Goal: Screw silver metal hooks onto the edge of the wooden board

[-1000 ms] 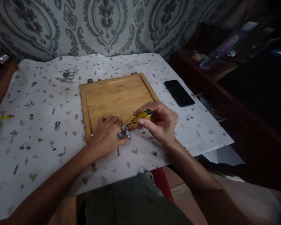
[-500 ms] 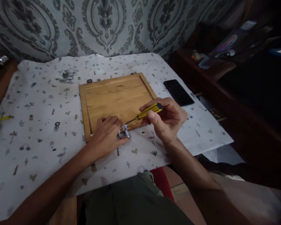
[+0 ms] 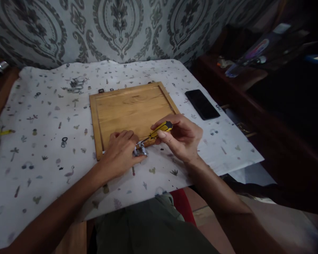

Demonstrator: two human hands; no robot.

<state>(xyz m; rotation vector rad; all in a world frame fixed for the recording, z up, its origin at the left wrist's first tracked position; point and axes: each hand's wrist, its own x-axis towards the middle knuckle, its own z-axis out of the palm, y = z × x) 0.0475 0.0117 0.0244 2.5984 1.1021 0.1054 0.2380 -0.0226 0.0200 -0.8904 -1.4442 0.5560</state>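
Observation:
A framed wooden panel lies flat on the patterned tablecloth. At its near edge sits a silvery metal hinge, partly covered by my left hand. The fingers of that hand rest over the panel's edge and press against the hinge, with the thumb along its near side. Between the thumb and fingers of my right hand is a yellow and black screwdriver. Its shaft slants down to the left, with the tip at the hinge. Whether a screw is under the tip is too small to make out.
A black phone lies right of the panel. Several metal pieces are heaped at the back left of the tablecloth. A clear bottle leans on dark furniture at the right. A patterned cloth hangs behind the table.
My right hand has moved left and slightly down with the screwdriver, bringing its handle closer to the hinge. My left hand and the panel have stayed in place.

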